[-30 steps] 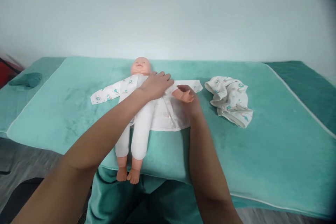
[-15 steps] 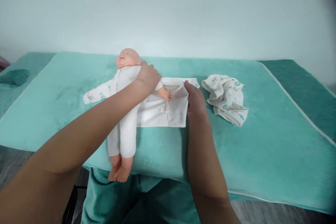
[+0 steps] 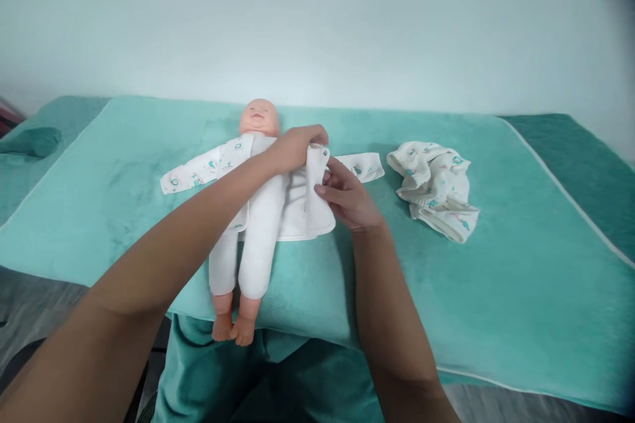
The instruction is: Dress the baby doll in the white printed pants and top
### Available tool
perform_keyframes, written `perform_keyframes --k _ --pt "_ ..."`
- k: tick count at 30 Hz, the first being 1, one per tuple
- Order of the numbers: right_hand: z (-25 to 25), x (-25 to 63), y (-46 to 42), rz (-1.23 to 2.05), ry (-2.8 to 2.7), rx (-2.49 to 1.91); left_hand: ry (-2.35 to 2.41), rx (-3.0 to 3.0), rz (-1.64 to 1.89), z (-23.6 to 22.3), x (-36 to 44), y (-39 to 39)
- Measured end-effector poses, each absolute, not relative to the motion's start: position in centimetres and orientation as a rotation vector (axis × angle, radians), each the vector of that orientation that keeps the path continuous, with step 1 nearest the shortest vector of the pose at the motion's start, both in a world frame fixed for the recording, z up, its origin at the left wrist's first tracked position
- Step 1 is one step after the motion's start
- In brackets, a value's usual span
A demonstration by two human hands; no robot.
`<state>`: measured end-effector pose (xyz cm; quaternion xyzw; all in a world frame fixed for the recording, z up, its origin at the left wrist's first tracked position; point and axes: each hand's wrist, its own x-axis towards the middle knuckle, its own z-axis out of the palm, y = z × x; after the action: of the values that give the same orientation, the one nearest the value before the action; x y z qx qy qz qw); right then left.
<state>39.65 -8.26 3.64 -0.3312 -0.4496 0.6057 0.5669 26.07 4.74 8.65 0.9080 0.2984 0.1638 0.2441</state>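
Perhaps a childcare practice room, with a baby doll [image 3: 262, 211] on a green cloth [image 3: 486, 291]

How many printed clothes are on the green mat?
2. One is the open shirt at the doll, partly over its chest; the other is the crumpled garment on the right. Another could be hidden in the folds.

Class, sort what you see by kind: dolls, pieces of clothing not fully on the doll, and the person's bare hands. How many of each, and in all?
Dolls: 1 (doll)
Clothing: 2 (open jacket, crumpled garment)
Hands: 2 (left hand, right hand)
Total: 5
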Motion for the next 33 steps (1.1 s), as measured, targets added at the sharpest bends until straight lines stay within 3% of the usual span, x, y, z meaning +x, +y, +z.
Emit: perform_keyframes --k 5,12,17,27,33 --pt "3.7 37.9 -8.5 1.516 -1.267 -0.611 0.843 2.505 0.711 11.1 22.1 5.7" --pt "3.2 37.1 -8.8 1.687 -1.531 -0.374 1.26 2.483 0.922 10.5 16.3 5.6" --pt "3.1 37.6 -8.9 1.581 -1.428 -0.512 1.223 2.486 0.947 9.3 15.1 3.7" --pt "2.0 36.0 -9.0 1.577 -1.544 -0.899 1.356 2.471 0.595 6.4 14.7 -2.2" --pt "0.6 35.6 -11.3 1.352 -1.467 -1.02 1.341 2.152 1.008 4.3 11.3 -3.5"
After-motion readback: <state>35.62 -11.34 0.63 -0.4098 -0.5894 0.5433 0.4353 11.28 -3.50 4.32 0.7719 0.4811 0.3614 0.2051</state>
